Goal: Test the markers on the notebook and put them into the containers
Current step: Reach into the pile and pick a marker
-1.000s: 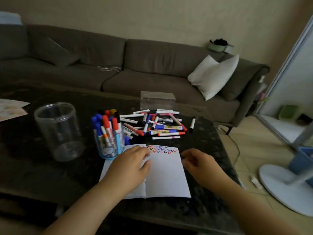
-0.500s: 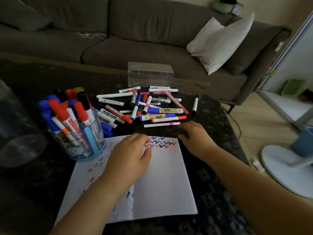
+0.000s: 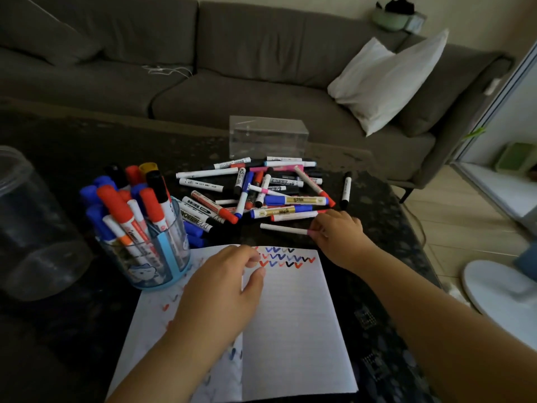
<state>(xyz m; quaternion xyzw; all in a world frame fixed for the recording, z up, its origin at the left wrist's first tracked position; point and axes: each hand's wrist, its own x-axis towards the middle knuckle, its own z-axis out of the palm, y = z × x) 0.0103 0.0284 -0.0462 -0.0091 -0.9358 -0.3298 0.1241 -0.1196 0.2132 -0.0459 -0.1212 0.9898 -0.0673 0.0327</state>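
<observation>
An open white notebook [image 3: 293, 321] lies on the dark table, with rows of red, blue and black check marks along the top of its right page. My left hand [image 3: 220, 289] rests on the notebook near the spine, fingers loosely bent. My right hand [image 3: 337, 234] pinches the pink-capped end of a thin white marker [image 3: 283, 229] lying just beyond the notebook. A pile of loose markers [image 3: 255, 190] is spread behind it. A blue-based clear cup [image 3: 151, 251] at the left is packed with red, blue and black markers. A large clear jar [image 3: 32, 228] stands at the far left.
A clear rectangular box [image 3: 267, 136] stands behind the marker pile. A single black-capped marker [image 3: 346, 189] lies apart at the right. A grey sofa [image 3: 232, 68] with a white cushion [image 3: 386, 82] is behind the table. A white fan base [image 3: 499, 298] sits on the floor at right.
The view dropped and came closer to the table. My right hand moved forward from beside the notebook to the thin pink-capped marker and took hold of its end. My left hand stayed on the notebook.
</observation>
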